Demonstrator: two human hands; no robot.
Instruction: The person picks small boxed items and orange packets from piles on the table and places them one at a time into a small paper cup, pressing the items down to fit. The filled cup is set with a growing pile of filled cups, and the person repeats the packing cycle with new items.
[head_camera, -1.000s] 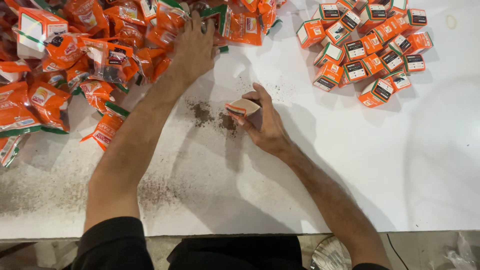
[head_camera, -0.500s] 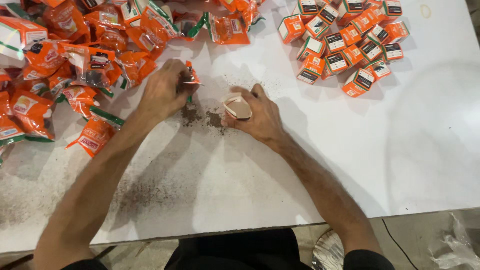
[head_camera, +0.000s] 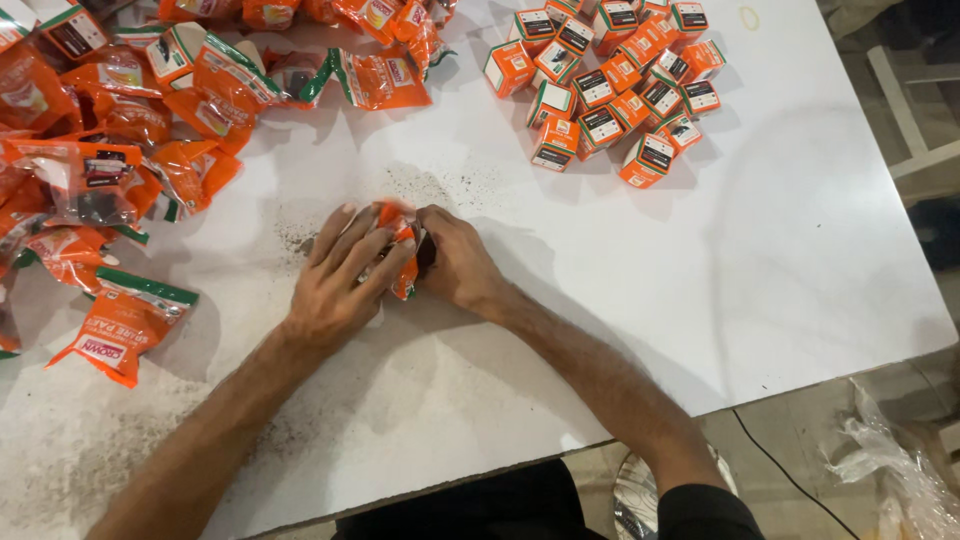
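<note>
I see an orange pouch (head_camera: 403, 250) in the middle of the white bench (head_camera: 800, 250), held between both hands. My left hand (head_camera: 345, 275) lies over it with fingers spread and pressing down, the pouch's orange edge showing past the fingertips. My right hand (head_camera: 455, 262) closes on its right end; something small and dark sits against the thumb there, but I cannot tell what it is. Dark specks (head_camera: 440, 185) are scattered on the bench just beyond the hands. At far left a loose heap of orange pouches (head_camera: 130, 130) with green edges and pale labels spreads out, one lying apart near the left edge. At far right a tight cluster of small orange boxes (head_camera: 610, 85) with white and black labelled faces stands well apart.
</note>
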